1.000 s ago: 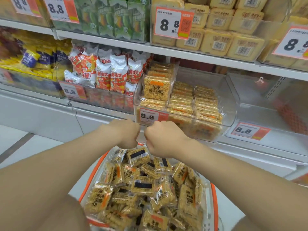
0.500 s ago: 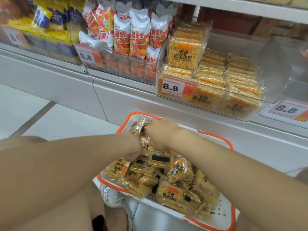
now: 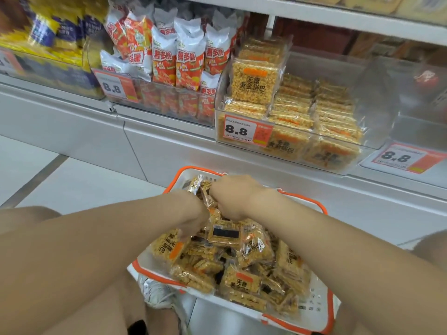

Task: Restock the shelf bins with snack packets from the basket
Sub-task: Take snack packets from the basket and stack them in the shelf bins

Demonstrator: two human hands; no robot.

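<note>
Looking down over two bare forearms at a white basket (image 3: 319, 308) with an orange rim, set on the floor against a shop shelf. Compared with a second ago, view tipped lower, upper shelves out of sight, and both hands down from in front of the clear shelf bin (image 3: 379, 126) into the basket; compared with half a second ago, almost no difference, hands in the same spots. Basket heaped with snack packets (image 3: 254, 247): clear wrappers, golden rice-crust squares, orange labels with black characters. Left hand (image 3: 196, 221) bent down at the wrist near the basket's middle, fingers sunk among the packets and hidden, so impossible to tell whether gripping anything. Right hand (image 3: 232, 197) just beyond it at the basket's far end, knuckles up, fingers curled tight round a couple of the packets, their ends jutting out leftward past the fingers. Hands close together, nearly touching. Remaining packets loose beneath and nearer than both hands. Above and beyond the right hand, well apart from it, the shelf bin partly filled with rows of the same packets, one upright at its front left, an orange price tag (image 3: 238, 130) reading 8.8 on its front wall. Left of that, a neighbouring bin of orange-and-white snack bags (image 3: 186, 59). Beside the basket's near corner, a pale shoe (image 3: 157, 293).
</note>
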